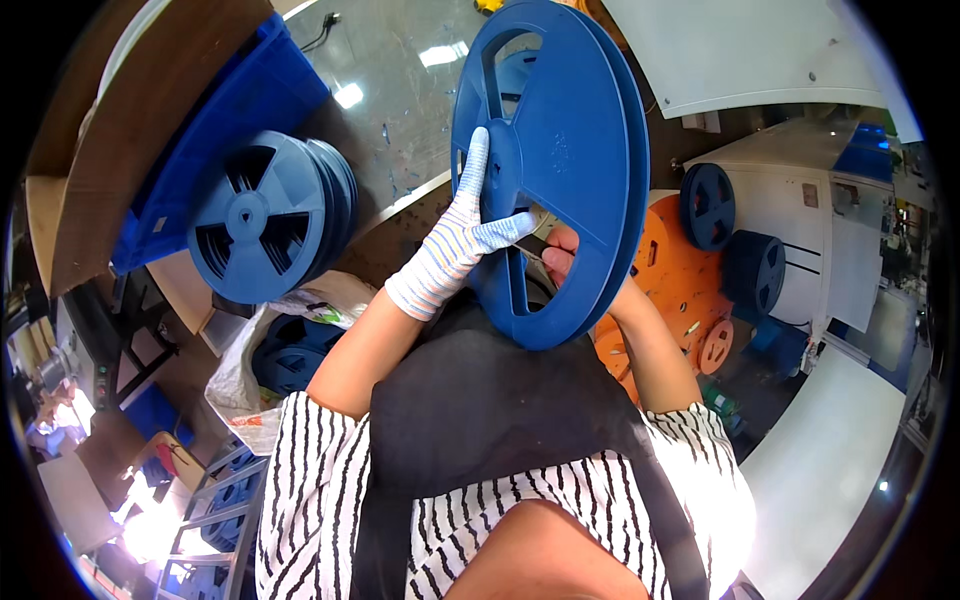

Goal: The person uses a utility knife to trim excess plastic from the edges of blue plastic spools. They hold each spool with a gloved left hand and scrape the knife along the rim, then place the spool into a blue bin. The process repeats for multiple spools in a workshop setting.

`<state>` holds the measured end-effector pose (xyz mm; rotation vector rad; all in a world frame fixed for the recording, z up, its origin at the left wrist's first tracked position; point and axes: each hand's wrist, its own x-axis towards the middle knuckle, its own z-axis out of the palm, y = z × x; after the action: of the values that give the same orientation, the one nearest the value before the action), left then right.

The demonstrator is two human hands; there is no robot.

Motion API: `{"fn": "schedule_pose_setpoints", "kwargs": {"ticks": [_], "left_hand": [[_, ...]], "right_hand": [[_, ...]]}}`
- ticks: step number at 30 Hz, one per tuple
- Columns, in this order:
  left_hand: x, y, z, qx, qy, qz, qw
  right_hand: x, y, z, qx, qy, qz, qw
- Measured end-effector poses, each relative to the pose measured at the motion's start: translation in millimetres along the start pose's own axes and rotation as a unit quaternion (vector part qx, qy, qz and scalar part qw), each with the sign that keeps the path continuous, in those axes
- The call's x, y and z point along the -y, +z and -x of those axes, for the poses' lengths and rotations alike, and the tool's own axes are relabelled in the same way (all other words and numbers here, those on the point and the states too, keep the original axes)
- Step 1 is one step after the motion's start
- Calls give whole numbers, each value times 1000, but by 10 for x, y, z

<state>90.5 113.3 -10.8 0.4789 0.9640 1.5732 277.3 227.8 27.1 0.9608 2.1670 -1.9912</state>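
Observation:
A large blue plastic reel (572, 150) with two flanges and cut-out windows stands tilted on edge in front of my chest. My left hand (455, 240), in a striped knit glove, holds its near flange by the hub, with the index finger pointing up and the thumb reaching across a lower window. Bare fingers of my right hand (561, 256) show through that window, bent together behind the near flange. What they pinch, if anything, I cannot make out. The reel hides the rest of that hand.
A stack of blue reels (247, 216) stands at the left by a blue bin (215, 130) and cardboard (120, 130). Below, a white sack (245, 370) holds more reels. To the right are an orange perforated plate (672, 270), further reels (707, 207) and a white cabinet (760, 50).

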Motion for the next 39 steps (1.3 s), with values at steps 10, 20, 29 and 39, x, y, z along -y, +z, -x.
{"fn": "schedule_pose_setpoints", "kwargs": {"ticks": [10,20,29,39], "left_hand": [[85,-1,342,5,30,-15,999],[26,-53,419,-29,17,107,994],[-16,-294,563,-138,-48,-2,989],[-74,-388,555,-111,-66,-7,992]], "right_hand": [[77,170,346,118,-1,112,987],[-280,86,225,-71,-67,-473,876],[-624,560,372,-129,105,-549,819],[-605,623,617,-70,125,-448,883]]}}
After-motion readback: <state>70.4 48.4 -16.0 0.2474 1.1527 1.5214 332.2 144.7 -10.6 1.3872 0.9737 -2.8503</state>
